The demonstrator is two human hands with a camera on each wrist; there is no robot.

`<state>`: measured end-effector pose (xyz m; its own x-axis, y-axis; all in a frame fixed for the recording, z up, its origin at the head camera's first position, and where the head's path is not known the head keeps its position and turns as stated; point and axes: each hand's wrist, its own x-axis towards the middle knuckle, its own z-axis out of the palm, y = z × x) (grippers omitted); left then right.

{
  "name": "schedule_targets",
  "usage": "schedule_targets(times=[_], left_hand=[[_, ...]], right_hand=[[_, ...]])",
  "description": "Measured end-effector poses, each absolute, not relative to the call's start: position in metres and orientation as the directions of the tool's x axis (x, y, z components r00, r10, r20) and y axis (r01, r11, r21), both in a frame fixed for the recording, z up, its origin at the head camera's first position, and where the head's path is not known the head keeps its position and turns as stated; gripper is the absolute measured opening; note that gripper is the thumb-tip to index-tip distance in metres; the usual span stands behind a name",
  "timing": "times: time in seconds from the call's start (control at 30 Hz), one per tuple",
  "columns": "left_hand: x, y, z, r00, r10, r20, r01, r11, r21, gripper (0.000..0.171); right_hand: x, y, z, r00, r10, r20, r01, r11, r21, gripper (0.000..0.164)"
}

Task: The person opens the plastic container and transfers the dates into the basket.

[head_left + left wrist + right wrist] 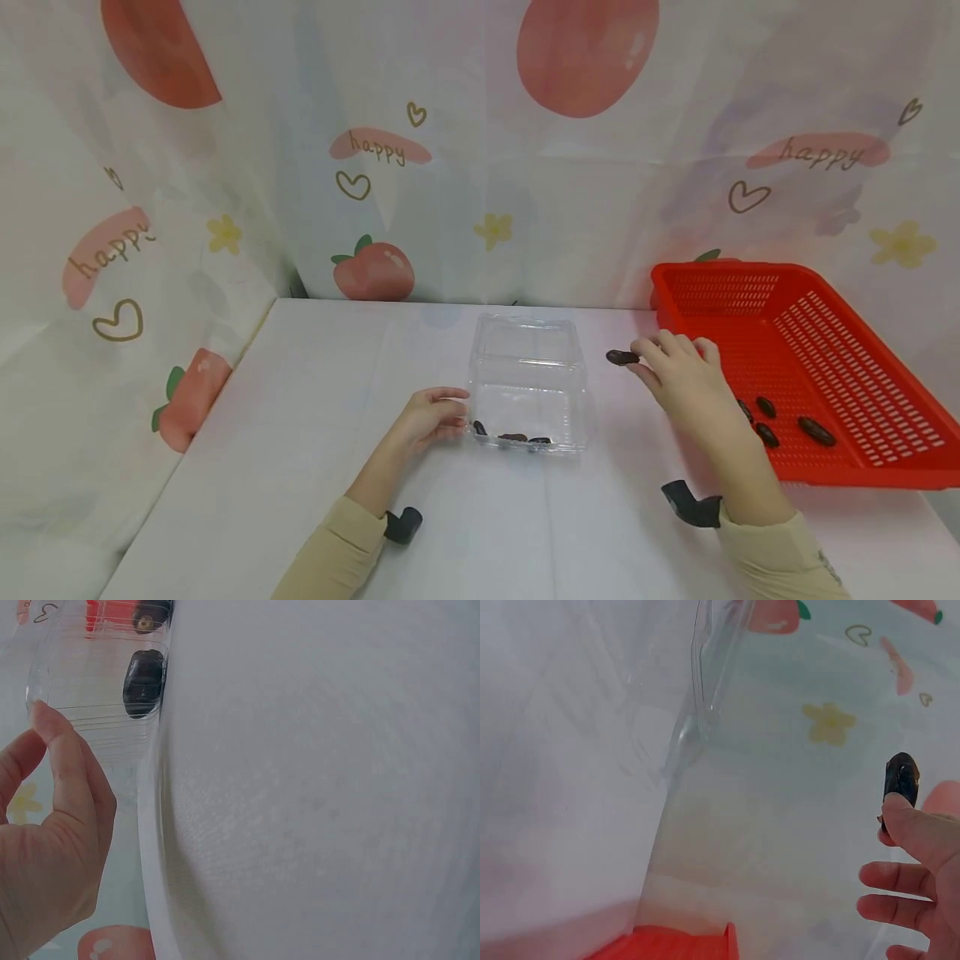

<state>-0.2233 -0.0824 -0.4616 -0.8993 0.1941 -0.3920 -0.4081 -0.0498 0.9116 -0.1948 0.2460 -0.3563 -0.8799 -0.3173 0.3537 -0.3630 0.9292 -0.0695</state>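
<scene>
In the head view, my right hand [686, 387] is raised over the white table beside the red basket and pinches a dark, glossy, oblong date [621, 357]. The right wrist view shows that date [902, 780] sticking out past thumb and forefinger, the other fingers spread. A clear plastic clamshell box [528, 408] lies with its lid back, several dates [513, 437] along its near side. Fingertips of my left hand [427, 421] touch the box's left edge, fingers loosely bent. Through the wall in the left wrist view, a dark date [143, 684] shows up close.
At the right stands a red plastic basket [813, 350] with slotted walls, several dates [816, 431] in its near part. White cloth covers the table [300, 392]. A printed curtain [442, 217] closes off the back and left side.
</scene>
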Motion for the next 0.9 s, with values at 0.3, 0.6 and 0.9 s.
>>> schedule_targets(times=[0.3,0.6,0.9], left_hand=[[-0.223,-0.082,-0.461,-0.899,0.191,-0.393,-0.410,-0.058,0.910,0.032],[-0.223,-0.083,-0.461,-0.899,0.181,-0.399,-0.412,-0.042,0.910,0.032],[-0.224,-0.083,-0.463,-0.898,0.185,-0.399,-0.414,-0.049,0.909,0.032]], right_hand=[[-0.181,0.289,-0.355,-0.941,-0.184,0.285,-0.231,0.963,-0.140,0.033],[-0.174,0.326,-0.366,-0.960,-0.114,0.257,-0.157,0.975,-0.156,0.033],[-0.177,0.361,-0.379,-0.982,-0.055,0.182,-0.079,0.989,-0.124,0.035]])
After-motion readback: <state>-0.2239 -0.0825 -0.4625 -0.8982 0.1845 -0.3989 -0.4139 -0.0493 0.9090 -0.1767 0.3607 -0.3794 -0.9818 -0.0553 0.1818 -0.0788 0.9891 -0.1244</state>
